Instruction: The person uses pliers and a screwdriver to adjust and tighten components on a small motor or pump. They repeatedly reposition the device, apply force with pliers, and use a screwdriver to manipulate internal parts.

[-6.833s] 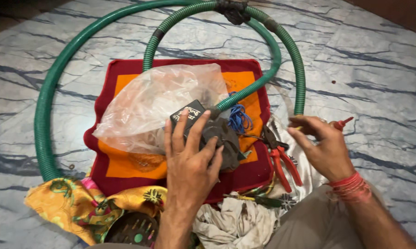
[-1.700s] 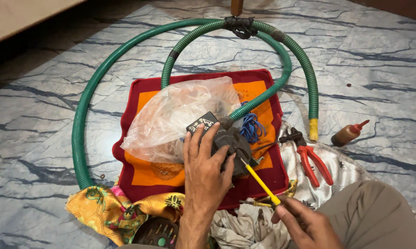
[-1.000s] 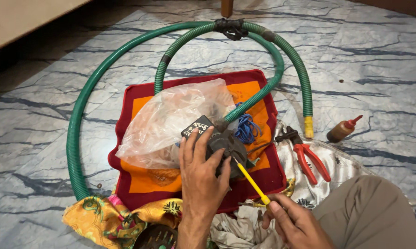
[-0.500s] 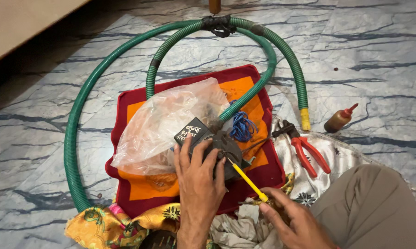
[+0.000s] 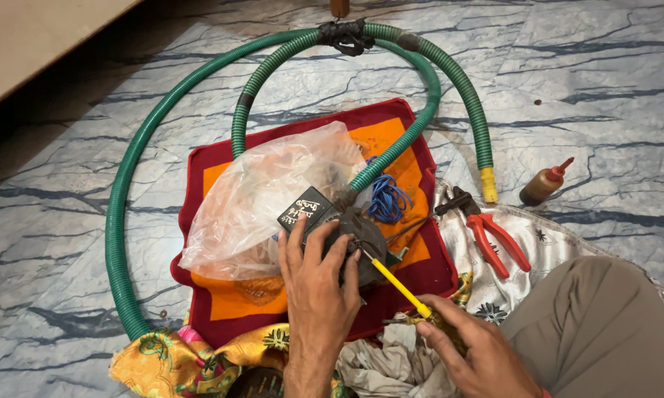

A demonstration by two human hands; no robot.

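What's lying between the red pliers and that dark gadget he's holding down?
In the head view, a strip of red-and-orange mat lies between the red pliers and the dark gadget, crossed by a thin dark wire.
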